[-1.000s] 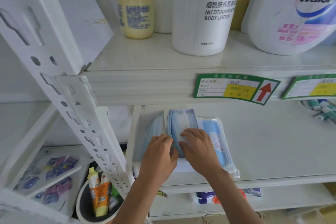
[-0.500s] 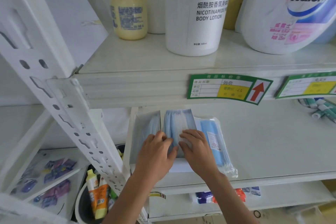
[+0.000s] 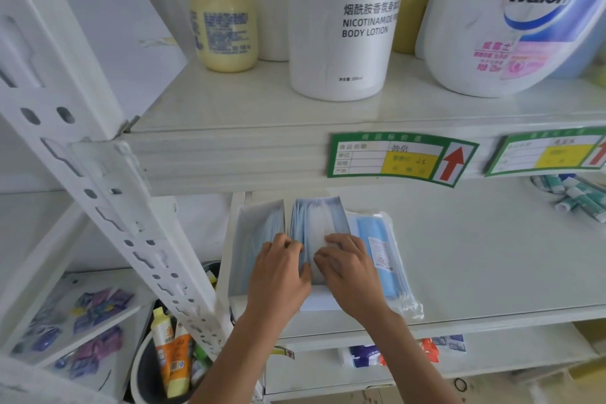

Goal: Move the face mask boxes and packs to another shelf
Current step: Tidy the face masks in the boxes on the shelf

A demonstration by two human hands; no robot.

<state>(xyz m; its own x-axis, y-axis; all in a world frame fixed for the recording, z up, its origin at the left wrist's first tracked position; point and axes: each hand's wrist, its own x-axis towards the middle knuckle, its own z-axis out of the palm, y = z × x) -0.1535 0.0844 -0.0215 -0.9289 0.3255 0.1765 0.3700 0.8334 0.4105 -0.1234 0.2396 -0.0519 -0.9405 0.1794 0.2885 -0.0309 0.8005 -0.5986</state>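
Note:
On the middle shelf (image 3: 475, 256), at its left end, stand two open white face mask boxes side by side. The left box (image 3: 254, 233) shows pale blue masks. The middle box (image 3: 316, 216) is full of upright blue and white masks. A clear plastic pack of blue masks (image 3: 377, 239) lies flat to the right of the boxes. My left hand (image 3: 278, 275) grips the near end of the middle box from the left. My right hand (image 3: 349, 267) grips it from the right, its fingers over the masks.
Above are a yellow bottle (image 3: 224, 23), a white body lotion bottle (image 3: 344, 20) and a large Walch jug (image 3: 511, 16). Green price tags (image 3: 398, 157) hang on the shelf edge. Small tubes (image 3: 570, 193) lie far right. A white slotted upright (image 3: 98, 180) crosses the left. A bin of tubes (image 3: 170, 361) stands below.
Both hands stay on the middle mask box and have closed in a little on its near end. The view has shifted slightly.

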